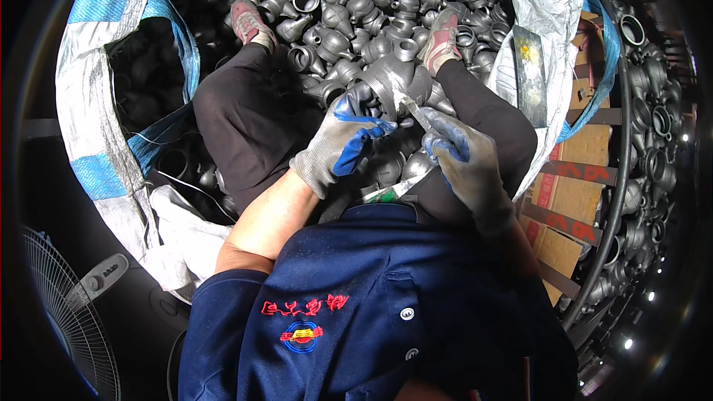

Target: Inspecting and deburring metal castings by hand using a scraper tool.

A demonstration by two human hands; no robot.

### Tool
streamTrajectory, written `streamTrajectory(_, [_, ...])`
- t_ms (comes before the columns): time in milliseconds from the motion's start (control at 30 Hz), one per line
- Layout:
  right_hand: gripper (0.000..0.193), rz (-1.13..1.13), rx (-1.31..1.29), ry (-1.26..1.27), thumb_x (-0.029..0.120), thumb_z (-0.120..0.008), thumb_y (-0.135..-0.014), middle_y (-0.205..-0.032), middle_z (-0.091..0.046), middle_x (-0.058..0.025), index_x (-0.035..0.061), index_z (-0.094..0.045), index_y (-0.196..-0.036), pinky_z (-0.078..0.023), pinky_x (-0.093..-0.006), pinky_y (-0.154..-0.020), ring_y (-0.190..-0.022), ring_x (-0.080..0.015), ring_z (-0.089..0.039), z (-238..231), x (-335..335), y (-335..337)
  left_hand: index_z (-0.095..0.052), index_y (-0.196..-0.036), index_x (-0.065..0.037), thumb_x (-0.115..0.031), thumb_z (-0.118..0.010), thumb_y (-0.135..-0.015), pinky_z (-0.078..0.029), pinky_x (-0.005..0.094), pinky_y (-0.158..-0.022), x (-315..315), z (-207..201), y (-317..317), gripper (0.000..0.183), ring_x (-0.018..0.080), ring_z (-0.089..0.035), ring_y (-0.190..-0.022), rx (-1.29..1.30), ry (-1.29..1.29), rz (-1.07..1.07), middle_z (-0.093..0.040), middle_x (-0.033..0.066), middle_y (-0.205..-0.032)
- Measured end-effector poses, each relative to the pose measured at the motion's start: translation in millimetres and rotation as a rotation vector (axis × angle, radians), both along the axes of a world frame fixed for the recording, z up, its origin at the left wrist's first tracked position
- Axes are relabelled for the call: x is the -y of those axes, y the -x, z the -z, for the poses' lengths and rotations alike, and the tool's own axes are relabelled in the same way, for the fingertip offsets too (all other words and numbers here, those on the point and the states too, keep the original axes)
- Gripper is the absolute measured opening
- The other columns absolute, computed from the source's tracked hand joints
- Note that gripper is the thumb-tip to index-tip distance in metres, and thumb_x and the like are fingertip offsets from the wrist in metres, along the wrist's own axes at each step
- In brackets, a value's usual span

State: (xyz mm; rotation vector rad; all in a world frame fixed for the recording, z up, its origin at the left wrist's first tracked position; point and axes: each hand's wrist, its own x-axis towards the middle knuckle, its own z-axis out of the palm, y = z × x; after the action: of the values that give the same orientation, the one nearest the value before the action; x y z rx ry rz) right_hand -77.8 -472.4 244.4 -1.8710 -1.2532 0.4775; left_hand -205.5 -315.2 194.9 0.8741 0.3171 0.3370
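The grey hollow piece (392,80) sits between 12 and 1 o'clock of the view's centre, in front of the heap of similar grey pieces (349,15) that spreads toward 12. It is tilted, and its ringed neck (405,49) appears to point toward 12.

The gloved left hand (340,137), near 11 o'clock, has its grip closed on the lower left side of the piece, fingers round the wall and thumb below. The gloved right hand (468,156), between 2 and 3 o'clock, has its grip pinching a thin pale tool (413,110), whose tip reaches the surface of the piece; whether it is a blade or a strip I cannot tell.

The dull sheen suggests metal or something like it, so I judge the piece stiff, with no give under the fingers, and fairly heavy for its size. The smooth, rounded body could turn or slip if held lightly; the blue patches on the gloves should add friction. The thinner neck and any rim look the likeliest places to chip, so the full body makes the safest hold, with the palm under its 7 o'clock side and fingertips kept away from the tool's tip. The tool looks light and slim, best taken well behind its tip.
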Motion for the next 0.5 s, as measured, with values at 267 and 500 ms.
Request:
streamTrajectory(267, [0.036,-0.030,0.007,0.023,0.003,-0.063,-0.077,-0.101,-0.064,-0.0172,-0.0034,-0.056,-0.112,-0.051,-0.0311,-0.079,-0.089,-0.0242,-0.065,-3,0,-1,-0.054,-0.113,-0.003,0.000,-0.060,-0.080,-0.049,0.0240,-0.076,1,-2,2,0.034,0.0106,-0.058,-0.089,0.125,-0.120,0.010,-0.060,0.0044,-0.100])
streamTrajectory(500, [0.036,0.010,-0.482,0.041,-0.001,-0.058,-0.080,-0.101,-0.065,-0.0137,-0.0036,-0.055,-0.116,-0.050,-0.0260,-0.078,-0.090,-0.0116,-0.061,-15,4,-1,-0.047,-0.122,-0.001,-0.003,-0.061,-0.078,-0.046,0.0267,-0.087,-1,0,2,0.046,0.0136,-0.056,-0.098,0.142,-0.212,0.036,-0.057,0.0066,-0.110])
